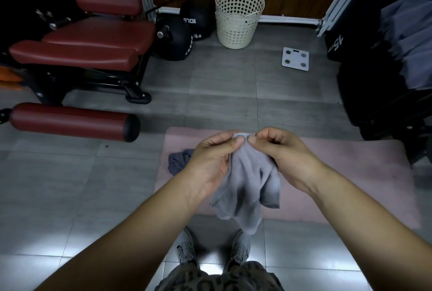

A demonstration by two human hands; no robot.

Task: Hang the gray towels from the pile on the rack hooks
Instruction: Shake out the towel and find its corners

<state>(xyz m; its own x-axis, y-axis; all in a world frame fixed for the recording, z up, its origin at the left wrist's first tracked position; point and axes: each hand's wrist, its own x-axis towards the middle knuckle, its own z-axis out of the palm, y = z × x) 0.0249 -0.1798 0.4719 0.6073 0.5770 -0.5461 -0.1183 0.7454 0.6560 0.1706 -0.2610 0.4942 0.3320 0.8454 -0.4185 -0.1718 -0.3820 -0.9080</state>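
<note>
A gray towel [247, 183] hangs in front of me, held up by both hands. My left hand [211, 162] pinches its top edge between thumb and fingers. My right hand [280, 152] pinches the same top edge just to the right, with the two thumbs almost touching. A darker gray towel [178, 162] lies crumpled on the pink mat [339, 174] to the left of my hands. More gray towels [409, 40] hang at the right edge of the view, on a dark rack whose hooks I cannot make out.
A red padded exercise bench [88, 40] and its red roller [70, 121] fill the left side. At the far wall stand a cream laundry basket [238, 15] and black medicine balls [177, 38]. A white scale [295, 58] lies on the gray tile floor.
</note>
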